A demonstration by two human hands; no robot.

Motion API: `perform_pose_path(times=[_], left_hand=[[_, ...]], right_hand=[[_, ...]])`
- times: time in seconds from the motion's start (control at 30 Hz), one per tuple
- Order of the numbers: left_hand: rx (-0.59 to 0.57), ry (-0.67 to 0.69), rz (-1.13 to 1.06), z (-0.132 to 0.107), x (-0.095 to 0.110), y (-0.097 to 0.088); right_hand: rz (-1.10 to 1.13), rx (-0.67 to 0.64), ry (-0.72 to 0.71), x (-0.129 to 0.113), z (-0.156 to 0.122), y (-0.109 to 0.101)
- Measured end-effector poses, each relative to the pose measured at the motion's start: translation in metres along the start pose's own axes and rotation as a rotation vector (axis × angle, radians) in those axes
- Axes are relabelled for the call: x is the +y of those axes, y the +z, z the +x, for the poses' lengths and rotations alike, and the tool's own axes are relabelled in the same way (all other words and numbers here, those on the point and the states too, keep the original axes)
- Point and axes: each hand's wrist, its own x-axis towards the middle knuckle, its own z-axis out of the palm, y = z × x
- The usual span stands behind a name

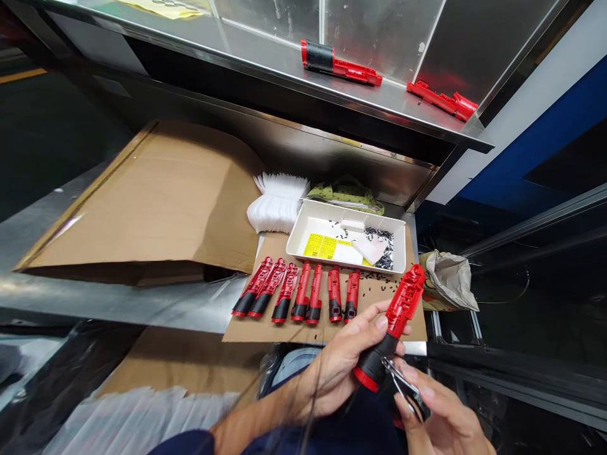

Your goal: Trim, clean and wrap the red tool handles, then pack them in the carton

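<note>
Housing (391,322), red and black plastic, one, gripped in the left hand (341,360), fingers closed around its black end, red frame pointing up, just past the front edge of a cardboard sheet (284,332). Small metal cutters (403,385), pinched in the right hand (441,417), tips beside the black end; contact cannot be told. Seven matching housings (303,294), side by side on the sheet. White plastic tray (332,212), beyond them, holding black plastic bits (379,253) and a yellow label (320,245). Stack of white sheets (277,202), left of the tray. Crumpled paper bag (448,281), right of it. Two red pieces (441,98), on a steel shelf (265,57) overhead.
</note>
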Motion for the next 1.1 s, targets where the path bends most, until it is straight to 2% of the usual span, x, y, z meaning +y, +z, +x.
perform_pose_path(times=[0.13, 0.2, 0.3, 0.37, 0.47, 0.63, 0.7, 0.87, 1.1], left_hand=[[-0.034, 0.009, 0.010, 0.000, -0.001, 0.000], [-0.043, 0.012, 0.013, -0.001, -0.001, 0.001], [-0.030, 0.011, 0.019, -0.001, 0.000, 0.003], [-0.027, 0.009, 0.020, -0.001, 0.000, 0.003], [-0.012, 0.001, 0.021, -0.001, -0.001, 0.002], [0.021, -0.011, 0.021, 0.000, -0.002, 0.002], [0.019, -0.005, 0.026, 0.000, -0.002, 0.003], [0.003, -0.007, 0.028, 0.000, -0.002, 0.002], [0.005, -0.011, 0.043, 0.002, -0.003, 0.004]], right_hand=[[-0.026, -0.088, -0.143, 0.010, 0.001, -0.007], [-0.014, -0.082, -0.171, 0.012, 0.001, -0.012], [0.012, -0.007, -0.108, 0.010, 0.004, -0.021], [0.005, -0.039, -0.049, 0.005, 0.006, -0.026], [-0.010, -0.126, -0.053, -0.001, 0.008, -0.022], [-0.003, 0.034, 0.010, -0.005, 0.001, -0.004], [-0.019, 0.013, 0.004, -0.004, 0.001, -0.003], [-0.061, -0.161, -0.115, 0.001, 0.009, -0.015], [-0.098, -0.156, -0.130, 0.003, 0.009, -0.014]])
